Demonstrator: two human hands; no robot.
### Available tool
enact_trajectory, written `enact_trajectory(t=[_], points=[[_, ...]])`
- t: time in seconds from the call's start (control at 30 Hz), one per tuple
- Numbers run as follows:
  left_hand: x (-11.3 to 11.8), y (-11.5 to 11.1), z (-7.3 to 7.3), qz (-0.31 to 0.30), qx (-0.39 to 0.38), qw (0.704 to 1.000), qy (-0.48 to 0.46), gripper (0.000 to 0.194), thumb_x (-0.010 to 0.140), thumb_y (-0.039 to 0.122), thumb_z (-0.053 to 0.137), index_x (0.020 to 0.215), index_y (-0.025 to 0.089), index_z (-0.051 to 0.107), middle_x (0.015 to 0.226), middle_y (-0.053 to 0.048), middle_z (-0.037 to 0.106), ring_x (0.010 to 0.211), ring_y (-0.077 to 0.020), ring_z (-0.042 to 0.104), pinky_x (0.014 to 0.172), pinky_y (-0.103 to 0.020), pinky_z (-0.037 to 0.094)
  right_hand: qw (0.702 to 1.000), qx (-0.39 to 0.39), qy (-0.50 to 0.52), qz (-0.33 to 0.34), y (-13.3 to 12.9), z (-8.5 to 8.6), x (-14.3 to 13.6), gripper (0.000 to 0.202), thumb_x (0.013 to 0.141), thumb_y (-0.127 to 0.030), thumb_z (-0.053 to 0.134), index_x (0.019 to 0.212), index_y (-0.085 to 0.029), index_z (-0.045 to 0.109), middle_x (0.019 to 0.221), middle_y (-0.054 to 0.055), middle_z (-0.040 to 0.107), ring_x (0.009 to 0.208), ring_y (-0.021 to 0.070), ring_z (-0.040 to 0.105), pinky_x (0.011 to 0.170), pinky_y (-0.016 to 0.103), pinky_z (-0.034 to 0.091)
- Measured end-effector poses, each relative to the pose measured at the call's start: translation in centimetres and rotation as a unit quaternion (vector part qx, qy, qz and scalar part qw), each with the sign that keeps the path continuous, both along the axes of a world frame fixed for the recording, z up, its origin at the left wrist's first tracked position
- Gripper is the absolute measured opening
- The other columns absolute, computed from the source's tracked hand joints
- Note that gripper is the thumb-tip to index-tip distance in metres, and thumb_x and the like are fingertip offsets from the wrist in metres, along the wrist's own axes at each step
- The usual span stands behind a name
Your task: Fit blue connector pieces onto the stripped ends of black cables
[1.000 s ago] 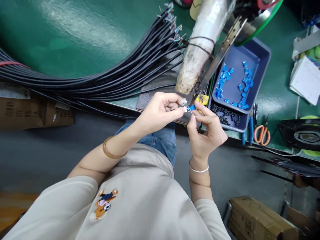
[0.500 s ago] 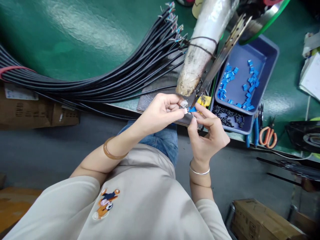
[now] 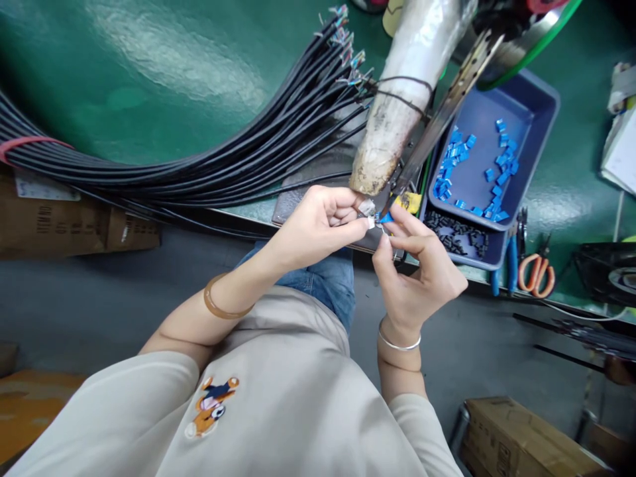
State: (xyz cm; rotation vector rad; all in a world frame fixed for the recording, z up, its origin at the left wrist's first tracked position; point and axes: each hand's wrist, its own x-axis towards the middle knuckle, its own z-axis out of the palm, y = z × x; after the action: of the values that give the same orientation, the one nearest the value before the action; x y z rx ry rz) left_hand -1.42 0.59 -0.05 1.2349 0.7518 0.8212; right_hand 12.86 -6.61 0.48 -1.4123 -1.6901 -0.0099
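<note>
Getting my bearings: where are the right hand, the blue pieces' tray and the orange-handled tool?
Right hand (image 3: 422,273), head view, its middle.
Tray (image 3: 477,161), head view, bare floor.
Orange-handled tool (image 3: 535,273), head view, handle.

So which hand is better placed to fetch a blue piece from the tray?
The right hand, I'd judge: it is nearer the tray of blue pieces. The left hand is farther off, pinching a small white part.

Your head cam, the one view, looks fwd & steeply down over your shirt (image 3: 293,397). It's close: shirt fills the btm ctr, your L hand (image 3: 322,222) & R hand (image 3: 417,268) sit approx. mid-pic, green bench (image 3: 163,73) up top.
</note>
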Motion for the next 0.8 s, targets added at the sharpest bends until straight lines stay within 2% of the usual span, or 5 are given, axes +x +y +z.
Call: enact_trajectory(t=[0.3, 0.57, 0.67, 0.8], points=[[-0.17, -0.18, -0.19, -0.014, -0.022, 1.0, 0.011, 0.01, 0.078, 0.016, 0.064, 0.07, 0.015, 0.059, 0.054, 0.006, 0.036, 0.049, -0.0038, 0.03, 0.047, -0.019, 0.025, 0.999, -0.019, -0.024, -0.018, -0.17, -0.15, 0.25, 0.008, 0.085, -0.016, 0.063, 0.084, -0.022, 0.058, 0.111, 0.003, 0.075, 0.086, 0.0167, 0.076, 0.072, 0.029, 0.064], [-0.02, -0.19, 0.48, 0.0, 0.006, 1.0, 0.004, 0.01, 0.079, 0.015, 0.063, 0.07, 0.014, 0.06, 0.055, 0.005, 0.036, 0.049, -0.0037, 0.029, 0.046, -0.019, 0.022, 0.999, -0.004, -0.04, -0.019, 0.09, 0.62, 0.08, 0.007, 0.086, -0.015, 0.064, 0.086, -0.022, 0.063, 0.111, 0.004, 0.075, 0.09, 0.019, 0.075, 0.078, 0.033, 0.065], [-0.23, -0.19, 0.25, -0.011, 0.007, 1.0, 0.008, 0.008, 0.08, 0.015, 0.061, 0.072, 0.013, 0.061, 0.055, 0.006, 0.036, 0.049, -0.0034, 0.029, 0.046, -0.019, 0.023, 0.999, -0.003, -0.036, -0.005, -0.05, 0.54, 0.01, 0.008, 0.085, -0.014, 0.064, 0.084, -0.021, 0.061, 0.112, 0.004, 0.075, 0.091, 0.0186, 0.076, 0.076, 0.031, 0.065], [-0.46, -0.28, -0.36, -0.031, 0.003, 0.999, 0.018, 0.01, 0.082, 0.02, 0.062, 0.075, 0.013, 0.061, 0.054, 0.006, 0.035, 0.048, -0.0035, 0.03, 0.047, -0.019, 0.024, 0.998, 0.004, -0.057, -0.016, -0.23, 0.22, -0.08, 0.009, 0.085, -0.014, 0.063, 0.082, -0.022, 0.058, 0.109, 0.003, 0.076, 0.083, 0.017, 0.076, 0.071, 0.029, 0.064]])
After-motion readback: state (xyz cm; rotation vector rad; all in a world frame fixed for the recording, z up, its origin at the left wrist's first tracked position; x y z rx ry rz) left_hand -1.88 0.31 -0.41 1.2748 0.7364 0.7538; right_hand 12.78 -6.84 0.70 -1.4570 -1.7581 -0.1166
